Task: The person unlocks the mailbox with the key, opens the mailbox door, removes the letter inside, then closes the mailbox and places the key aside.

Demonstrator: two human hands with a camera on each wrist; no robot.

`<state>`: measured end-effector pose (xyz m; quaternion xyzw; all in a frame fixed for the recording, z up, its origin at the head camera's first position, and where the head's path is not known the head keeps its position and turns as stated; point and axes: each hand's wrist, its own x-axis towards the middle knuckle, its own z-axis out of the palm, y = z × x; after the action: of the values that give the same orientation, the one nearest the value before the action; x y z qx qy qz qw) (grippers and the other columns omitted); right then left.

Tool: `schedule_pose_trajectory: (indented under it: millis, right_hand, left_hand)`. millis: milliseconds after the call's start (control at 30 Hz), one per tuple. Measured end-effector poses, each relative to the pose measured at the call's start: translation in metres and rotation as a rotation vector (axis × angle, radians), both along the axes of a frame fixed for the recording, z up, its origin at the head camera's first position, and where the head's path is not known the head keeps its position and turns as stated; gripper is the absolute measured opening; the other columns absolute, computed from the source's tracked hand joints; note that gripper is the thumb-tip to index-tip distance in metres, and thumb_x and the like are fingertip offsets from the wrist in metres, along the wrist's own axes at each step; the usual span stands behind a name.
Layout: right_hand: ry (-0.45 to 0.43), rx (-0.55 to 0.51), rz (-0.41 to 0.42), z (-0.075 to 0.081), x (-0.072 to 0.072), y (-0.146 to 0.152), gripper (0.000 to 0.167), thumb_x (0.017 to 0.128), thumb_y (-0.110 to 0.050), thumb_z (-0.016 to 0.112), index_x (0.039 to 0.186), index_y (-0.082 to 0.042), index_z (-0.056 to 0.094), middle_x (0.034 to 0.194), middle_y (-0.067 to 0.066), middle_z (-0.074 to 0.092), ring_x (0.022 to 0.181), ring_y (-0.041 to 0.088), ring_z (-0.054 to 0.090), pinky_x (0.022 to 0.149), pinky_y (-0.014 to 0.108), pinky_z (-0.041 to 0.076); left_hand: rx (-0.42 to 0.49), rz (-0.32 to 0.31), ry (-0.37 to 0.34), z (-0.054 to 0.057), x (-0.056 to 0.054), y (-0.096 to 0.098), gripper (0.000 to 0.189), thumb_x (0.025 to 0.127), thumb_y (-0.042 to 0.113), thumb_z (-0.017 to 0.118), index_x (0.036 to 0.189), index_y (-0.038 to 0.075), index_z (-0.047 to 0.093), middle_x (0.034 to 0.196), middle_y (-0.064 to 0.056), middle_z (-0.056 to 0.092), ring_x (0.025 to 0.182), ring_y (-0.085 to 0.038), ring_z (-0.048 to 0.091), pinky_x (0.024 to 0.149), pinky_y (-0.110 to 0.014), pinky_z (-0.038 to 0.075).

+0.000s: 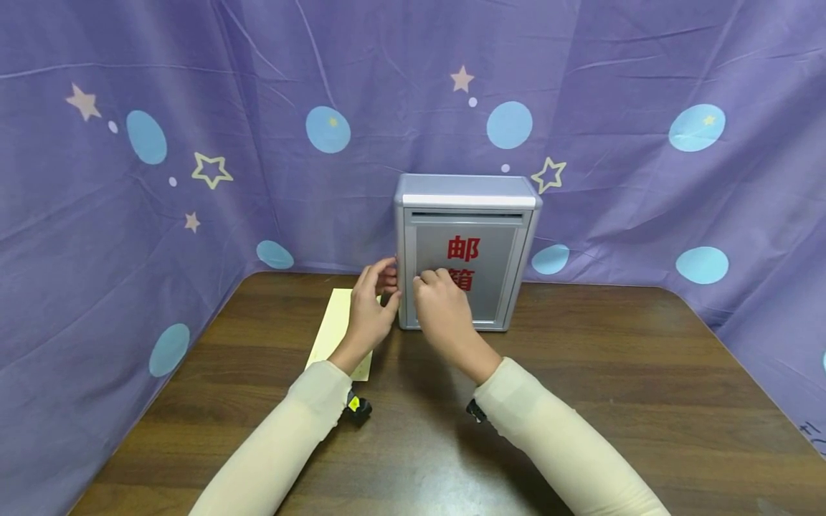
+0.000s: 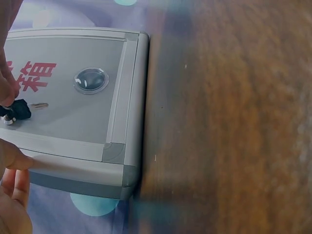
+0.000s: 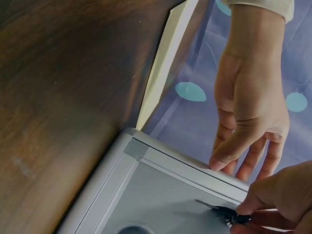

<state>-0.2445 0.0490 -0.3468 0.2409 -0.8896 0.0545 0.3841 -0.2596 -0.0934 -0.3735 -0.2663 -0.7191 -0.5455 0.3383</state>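
A silver-grey mailbox [image 1: 467, 188] with red characters and a slot near its top stands upright on the table. My right hand [image 1: 445, 312] is at its front panel, left of the characters. In the left wrist view, that hand's fingers pinch a black-headed key [image 2: 20, 110] at a small metal lock, and a second key blade sticks out beside it. The fingers and thumb of my left hand [image 1: 373, 312] touch the mailbox's left side, loosely bent. Whether the pinched key sits inside the lock is hidden by the fingers.
A pale yellow envelope-like paper [image 1: 332, 326] lies on the wooden table [image 1: 594, 387], left of the mailbox and partly under my left hand. Behind the table hangs a purple curtain [image 1: 400, 64]. A round clear window [image 2: 91, 80] sits low on the mailbox's front.
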Motion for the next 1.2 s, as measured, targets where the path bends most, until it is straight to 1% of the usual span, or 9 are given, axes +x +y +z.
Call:
schedule_pose_trajectory:
  millis: [33,167,300,500,700,767,833,1033,1200]
  right_hand:
    - [0.009,0.018,-0.005,-0.001,0.0,0.0,0.013,0.088,-0.001,0.072,0.099,-0.001,0.079,0.093,0.008,0.072,0.085,0.026,0.062,0.063,0.033,0.061]
    - [0.039,0.074,-0.006,-0.002,0.0,0.0,0.015,0.088,-0.001,0.074,0.102,0.0,0.079,0.096,0.009,0.072,0.087,0.026,0.061,0.065,0.03,0.061]
    - [0.058,0.094,0.003,-0.004,0.0,0.0,0.015,0.089,0.0,0.074,0.103,0.002,0.078,0.097,0.01,0.072,0.087,0.027,0.061,0.067,0.029,0.061]
    - [0.063,0.084,0.021,-0.006,0.0,0.001,0.016,0.09,0.0,0.072,0.105,0.003,0.078,0.097,0.011,0.072,0.088,0.027,0.061,0.067,0.03,0.062]
    - [0.0,0.061,0.063,-0.007,-0.002,0.005,0.016,0.094,0.001,0.07,0.108,0.003,0.076,0.102,0.011,0.071,0.094,0.028,0.059,0.069,0.031,0.062]
    - [-0.009,0.057,0.076,-0.008,-0.002,0.007,0.016,0.095,0.001,0.069,0.109,0.003,0.076,0.102,0.011,0.071,0.095,0.028,0.059,0.071,0.031,0.062]
    - [0.004,0.053,0.087,-0.008,-0.003,0.007,0.015,0.095,0.001,0.068,0.108,0.003,0.076,0.101,0.011,0.07,0.094,0.028,0.059,0.072,0.031,0.061]
    - [0.081,0.035,0.106,-0.011,-0.004,0.007,0.014,0.094,0.002,0.068,0.105,0.004,0.076,0.097,0.012,0.071,0.091,0.029,0.06,0.074,0.032,0.06]
    - [0.101,0.009,0.112,-0.013,-0.005,0.006,0.014,0.093,0.003,0.068,0.105,0.005,0.076,0.097,0.012,0.071,0.091,0.029,0.06,0.072,0.033,0.061]
  left_hand:
    - [0.0,0.001,0.0,0.0,0.0,0.0,0.055,0.075,-0.034,0.063,0.128,-0.021,0.054,0.108,-0.038,0.056,0.09,-0.054,0.062,0.077,-0.062,0.058]
    - [-0.003,0.002,0.0,0.0,-0.001,0.0,0.055,0.075,-0.034,0.063,0.128,-0.02,0.054,0.108,-0.038,0.056,0.09,-0.054,0.062,0.077,-0.062,0.058]
    - [-0.007,0.007,-0.002,-0.001,-0.001,0.0,0.055,0.076,-0.034,0.063,0.128,-0.02,0.054,0.108,-0.038,0.056,0.09,-0.053,0.062,0.077,-0.062,0.058]
    - [-0.012,0.011,0.001,-0.003,-0.001,0.0,0.055,0.076,-0.034,0.063,0.128,-0.02,0.054,0.108,-0.037,0.056,0.09,-0.053,0.062,0.077,-0.061,0.059]
    - [-0.011,0.008,0.006,-0.004,-0.002,-0.001,0.055,0.076,-0.034,0.063,0.128,-0.019,0.054,0.108,-0.037,0.056,0.09,-0.052,0.062,0.077,-0.062,0.058]
    - [-0.011,0.006,0.007,-0.004,-0.002,-0.001,0.055,0.076,-0.034,0.063,0.128,-0.019,0.054,0.108,-0.037,0.056,0.09,-0.052,0.063,0.077,-0.061,0.058]
    - [-0.011,0.008,0.012,-0.003,-0.002,0.0,0.055,0.075,-0.034,0.063,0.128,-0.019,0.054,0.107,-0.037,0.056,0.09,-0.052,0.062,0.076,-0.061,0.058]
    - [-0.009,0.009,0.012,-0.002,-0.001,0.0,0.055,0.075,-0.034,0.063,0.128,-0.019,0.054,0.108,-0.037,0.056,0.09,-0.052,0.063,0.077,-0.062,0.058]
    - [-0.011,0.012,0.01,-0.001,0.0,0.0,0.055,0.075,-0.034,0.063,0.127,-0.019,0.054,0.108,-0.037,0.056,0.09,-0.052,0.063,0.077,-0.062,0.058]
